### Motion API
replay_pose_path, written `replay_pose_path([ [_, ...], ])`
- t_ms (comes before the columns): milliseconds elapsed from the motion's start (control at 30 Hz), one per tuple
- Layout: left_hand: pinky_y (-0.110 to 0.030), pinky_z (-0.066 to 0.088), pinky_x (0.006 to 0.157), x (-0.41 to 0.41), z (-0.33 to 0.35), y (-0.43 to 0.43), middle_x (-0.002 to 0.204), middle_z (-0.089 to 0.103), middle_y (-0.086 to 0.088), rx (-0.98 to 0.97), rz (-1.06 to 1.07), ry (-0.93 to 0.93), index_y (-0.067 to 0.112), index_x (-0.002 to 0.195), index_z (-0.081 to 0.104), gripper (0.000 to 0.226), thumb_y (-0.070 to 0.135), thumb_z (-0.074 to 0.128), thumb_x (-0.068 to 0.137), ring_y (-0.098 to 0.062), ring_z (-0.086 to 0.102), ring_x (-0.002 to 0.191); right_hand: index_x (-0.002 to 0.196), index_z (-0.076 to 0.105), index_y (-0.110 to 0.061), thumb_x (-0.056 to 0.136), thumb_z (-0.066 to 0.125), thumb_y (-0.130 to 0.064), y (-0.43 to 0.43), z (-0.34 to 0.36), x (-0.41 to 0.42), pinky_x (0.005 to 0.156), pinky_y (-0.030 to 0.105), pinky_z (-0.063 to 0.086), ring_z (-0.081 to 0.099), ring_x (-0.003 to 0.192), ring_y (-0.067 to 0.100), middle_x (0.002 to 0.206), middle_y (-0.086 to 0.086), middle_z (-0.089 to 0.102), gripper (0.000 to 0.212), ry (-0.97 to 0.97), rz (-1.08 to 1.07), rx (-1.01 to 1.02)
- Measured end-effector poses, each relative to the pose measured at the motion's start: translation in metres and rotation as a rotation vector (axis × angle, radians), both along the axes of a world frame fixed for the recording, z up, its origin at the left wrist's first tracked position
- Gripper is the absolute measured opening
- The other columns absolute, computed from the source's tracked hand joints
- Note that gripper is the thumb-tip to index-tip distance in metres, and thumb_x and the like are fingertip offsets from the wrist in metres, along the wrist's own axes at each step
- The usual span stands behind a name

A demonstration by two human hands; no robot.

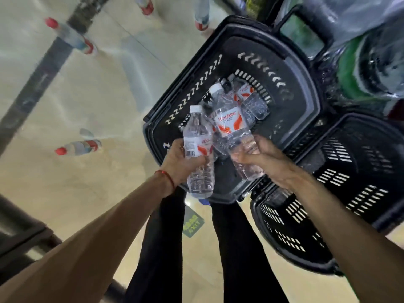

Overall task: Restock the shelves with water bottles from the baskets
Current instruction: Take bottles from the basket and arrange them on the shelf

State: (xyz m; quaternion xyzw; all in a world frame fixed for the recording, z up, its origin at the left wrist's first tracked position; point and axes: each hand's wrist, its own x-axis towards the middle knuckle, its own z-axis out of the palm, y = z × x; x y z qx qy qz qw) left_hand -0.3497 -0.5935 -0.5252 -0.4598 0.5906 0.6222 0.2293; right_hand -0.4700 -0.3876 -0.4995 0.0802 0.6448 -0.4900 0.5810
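I look straight down at a black plastic basket (290, 101) on the floor. My left hand (179, 162) grips a clear water bottle (197, 149) with a white cap and a red-and-white label, held above the basket's near rim. My right hand (266, 160) holds a second, similar bottle (231, 130) by its lower half, its cap pointing away from me. One more bottle (251, 99) lies on the basket's bottom. Both hands are close together over the basket.
A second black basket (349, 193) stands to the right, touching the first. Red-capped bottles (76, 147) lie or stand at the left on the pale surface (65, 101). Shrink-wrapped green packs (360, 68) sit at the upper right. My dark-trousered legs (164, 248) are below.
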Motion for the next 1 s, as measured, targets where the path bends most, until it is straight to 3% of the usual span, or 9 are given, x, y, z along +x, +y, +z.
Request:
replay_pose_path([
  [67,-0.029,0.052,0.073,0.002,0.041,-0.001,0.098,0.069,0.001,0.062,0.05,0.015,0.015,0.123,0.047,0.076,0.021,0.084,0.056,-0.012,0.068,0.082,0.133,0.052,-0.02,0.067,0.089,-0.039,0.006,0.035,0.009,0.069,0.014,0.054,0.068,0.11,0.009,0.138,0.003,0.063,0.079,0.015,-0.029,-0.02],
  [200,-0.044,0.053,0.079,0.012,0.115,-0.001,0.099,0.067,-0.009,0.163,0.047,0.074,0.017,0.114,0.048,0.078,0.026,0.079,0.043,-0.026,0.068,0.088,0.139,0.055,-0.025,0.052,0.095,-0.056,0.02,0.096,0.038,0.112,0.051,0.043,0.064,0.127,0.019,0.137,0.001,0.067,0.1,0.063,-0.078,-0.033],
  [267,-0.048,0.056,0.081,0.022,0.146,0.0,0.108,0.067,-0.021,0.2,0.006,0.124,0.015,0.118,0.05,0.081,0.031,0.075,0.043,-0.039,0.068,0.099,0.147,0.051,-0.022,0.049,0.097,-0.056,0.024,0.126,0.06,0.117,0.055,0.039,0.066,0.124,0.019,0.139,0.001,0.066,0.112,0.063,-0.152,-0.034],
  [400,-0.039,0.058,0.079,0.047,0.203,0.003,0.11,0.071,-0.012,0.299,-0.095,0.281,0.025,0.124,0.057,0.08,0.023,0.074,0.046,-0.03,0.069,0.092,0.13,0.067,-0.016,0.065,0.093,-0.033,0.038,0.176,0.113,0.099,0.046,0.05,0.072,0.104,0.024,0.118,0.004,0.075,0.073,0.056,-0.348,-0.057],
  [500,-0.034,0.055,0.077,0.066,0.251,0.004,0.1,0.069,-0.008,0.306,-0.199,0.38,0.017,0.127,0.058,0.086,0.028,0.08,0.045,-0.021,0.066,0.087,0.119,0.069,-0.01,0.066,0.087,-0.019,0.046,0.215,0.154,0.083,0.037,0.054,0.073,0.093,0.025,0.105,0.007,0.076,0.057,0.08,-0.496,-0.08],
  [567,-0.031,0.055,0.08,0.078,0.277,0.006,0.1,0.071,-0.005,0.297,-0.276,0.425,0.012,0.128,0.058,0.083,0.029,0.085,0.051,-0.017,0.067,0.091,0.121,0.067,-0.006,0.064,0.082,-0.011,0.05,0.243,0.179,0.074,0.033,0.057,0.073,0.088,0.026,0.102,0.011,0.074,0.06,0.106,-0.56,-0.112],
  [733,-0.032,0.058,0.089,0.106,0.328,0.011,0.115,0.075,-0.007,0.246,-0.414,0.461,0.015,0.133,0.058,0.084,0.026,0.095,0.058,-0.021,0.072,0.106,0.123,0.065,-0.008,0.062,0.076,-0.006,0.065,0.303,0.234,0.076,0.034,0.058,0.074,0.095,0.027,0.104,0.01,0.077,0.062,0.195,-0.68,-0.123],
  [867,-0.024,0.058,0.079,0.126,0.366,0.034,0.109,0.076,-0.009,0.212,-0.514,0.514,0.009,0.126,0.063,0.073,0.017,0.094,0.061,-0.023,0.073,0.1,0.115,0.064,-0.003,0.063,0.075,0.001,0.088,0.345,0.29,0.077,0.04,0.059,0.071,0.092,0.031,0.099,0.015,0.075,0.054,0.19,-0.824,-0.216],
  [1000,-0.029,0.059,0.079,0.139,0.393,0.074,0.11,0.077,-0.006,0.231,-0.595,0.565,0.013,0.126,0.066,0.079,0.026,0.094,0.053,-0.023,0.073,0.102,0.123,0.062,0.002,0.058,0.083,-0.004,0.125,0.369,0.339,0.075,0.035,0.059,0.073,0.091,0.029,0.102,0.015,0.075,0.069,0.289,-0.939,-0.227],
])
